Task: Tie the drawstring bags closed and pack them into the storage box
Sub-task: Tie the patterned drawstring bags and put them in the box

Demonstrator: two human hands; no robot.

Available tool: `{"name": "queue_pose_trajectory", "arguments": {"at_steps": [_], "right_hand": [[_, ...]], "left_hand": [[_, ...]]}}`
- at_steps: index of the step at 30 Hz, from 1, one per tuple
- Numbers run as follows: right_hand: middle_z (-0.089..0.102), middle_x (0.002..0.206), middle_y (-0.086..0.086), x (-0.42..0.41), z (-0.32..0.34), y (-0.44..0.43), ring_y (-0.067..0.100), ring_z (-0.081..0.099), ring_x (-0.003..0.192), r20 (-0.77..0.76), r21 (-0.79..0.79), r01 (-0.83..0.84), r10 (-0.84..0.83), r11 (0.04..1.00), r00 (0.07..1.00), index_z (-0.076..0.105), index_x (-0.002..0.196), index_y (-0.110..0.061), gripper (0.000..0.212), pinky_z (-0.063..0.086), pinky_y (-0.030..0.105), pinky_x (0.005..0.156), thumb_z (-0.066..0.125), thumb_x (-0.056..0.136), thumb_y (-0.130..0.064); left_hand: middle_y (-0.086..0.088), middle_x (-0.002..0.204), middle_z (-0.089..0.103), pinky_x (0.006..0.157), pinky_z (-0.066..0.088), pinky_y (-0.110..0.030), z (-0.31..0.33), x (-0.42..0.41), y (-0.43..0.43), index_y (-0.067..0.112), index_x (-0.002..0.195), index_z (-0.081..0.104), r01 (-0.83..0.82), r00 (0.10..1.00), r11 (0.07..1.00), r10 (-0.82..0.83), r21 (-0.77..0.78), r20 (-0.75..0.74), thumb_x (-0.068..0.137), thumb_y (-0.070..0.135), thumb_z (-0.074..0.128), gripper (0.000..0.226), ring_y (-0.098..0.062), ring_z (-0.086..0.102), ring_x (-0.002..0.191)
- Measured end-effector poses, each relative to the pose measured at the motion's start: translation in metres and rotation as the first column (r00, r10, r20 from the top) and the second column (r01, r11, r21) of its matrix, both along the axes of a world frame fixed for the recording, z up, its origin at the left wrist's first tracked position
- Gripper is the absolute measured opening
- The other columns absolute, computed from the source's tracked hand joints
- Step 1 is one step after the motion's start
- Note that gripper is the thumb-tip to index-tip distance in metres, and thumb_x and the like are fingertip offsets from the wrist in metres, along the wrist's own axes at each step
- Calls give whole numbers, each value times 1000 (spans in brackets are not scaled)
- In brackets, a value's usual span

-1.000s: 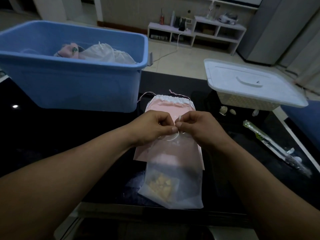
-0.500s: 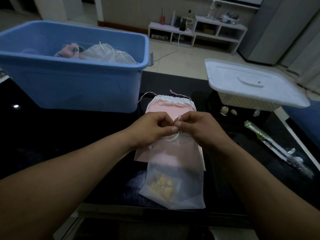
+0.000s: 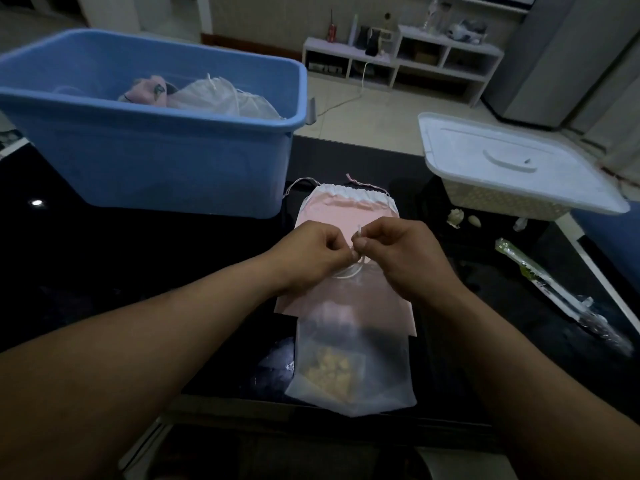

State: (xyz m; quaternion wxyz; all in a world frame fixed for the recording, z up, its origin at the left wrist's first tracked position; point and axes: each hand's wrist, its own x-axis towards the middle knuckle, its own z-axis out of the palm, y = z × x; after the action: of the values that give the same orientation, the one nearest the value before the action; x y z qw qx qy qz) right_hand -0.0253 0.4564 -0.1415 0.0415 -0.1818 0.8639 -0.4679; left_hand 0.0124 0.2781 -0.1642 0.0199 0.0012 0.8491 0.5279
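The cord (image 3: 348, 274) is being pinched by the curled left hand (image 3: 318, 252) and right hand (image 3: 398, 251) over the sheer bag (image 3: 349, 368), lying on the pink bag (image 3: 346, 209) near the box (image 3: 156, 161). The short end may be let slip, leaving the knot loose.

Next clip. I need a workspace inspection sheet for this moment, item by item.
Surface: dark glossy table.
Job's things: sheer drawstring bag with yellowish pieces lies over a pink drawstring bag; the blue storage box already holds a white bag and a pink bundle.
Clutter: long wrapped packet, pale scraps, woven basket under a white lid.
Grippers: left hand and right hand both pinch the white cord.
Cables: white cable trailing from the shelf to the floor.
Surroundings: low white shelf unit, tiled floor.
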Motion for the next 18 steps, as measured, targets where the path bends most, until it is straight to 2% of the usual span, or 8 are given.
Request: {"name": "queue_pose_trajectory", "arguments": {"at_steps": [5,8,11,13,15,18], "right_hand": [[74,77,-15,4,0,-3,-2,68,75,-150,116,-4,22,993,988,76,82,-30,15,49,22,71,79,88,-17],[72,75,-14,7,-1,-5,-1,66,72,-167,100,-30,47,995,985,76,86,-29,13,44,17,67,78,90,-18],[68,71,-12,9,-3,-8,2,60,67,-202,54,-49,59,997,978,71,84,-31,18,44,18,63,77,92,-15],[65,68,-12,7,-3,-7,1,57,64,-205,32,-41,47,999,978,70,84,-31,20,43,18,61,76,91,-14],[65,68,-13,5,-3,-4,1,58,64,-180,13,-36,38,999,983,70,85,-29,19,43,16,62,76,92,-13],[68,69,-13,1,0,-1,-1,60,64,-102,-43,-66,61,997,993,72,85,-24,15,45,14,64,76,92,-11]], "left_hand": [[6,64,56,58,38,-29,-3,0,4,9,74,59,-26,997,999,24,-24,-69,89,18,72,22,-9,45,60],[8,63,57,55,38,-26,-3,1,4,17,83,64,-38,993,995,28,-88,-114,89,21,69,9,-7,46,57],[9,59,52,54,34,-25,-2,1,6,19,71,60,-45,989,993,30,-106,-145,91,18,65,21,-4,42,55],[9,60,53,56,36,-26,2,-1,3,17,68,61,-19,992,997,9,-78,-128,94,17,65,26,-5,43,57],[6,65,56,59,38,-26,7,-2,-3,13,74,66,57,995,998,-60,-29,-80,98,20,67,24,-7,46,61],[2,63,55,54,39,-23,13,-1,-12,6,83,67,130,991,984,-131,124,2,99,17,69,19,-10,46,56]]}}
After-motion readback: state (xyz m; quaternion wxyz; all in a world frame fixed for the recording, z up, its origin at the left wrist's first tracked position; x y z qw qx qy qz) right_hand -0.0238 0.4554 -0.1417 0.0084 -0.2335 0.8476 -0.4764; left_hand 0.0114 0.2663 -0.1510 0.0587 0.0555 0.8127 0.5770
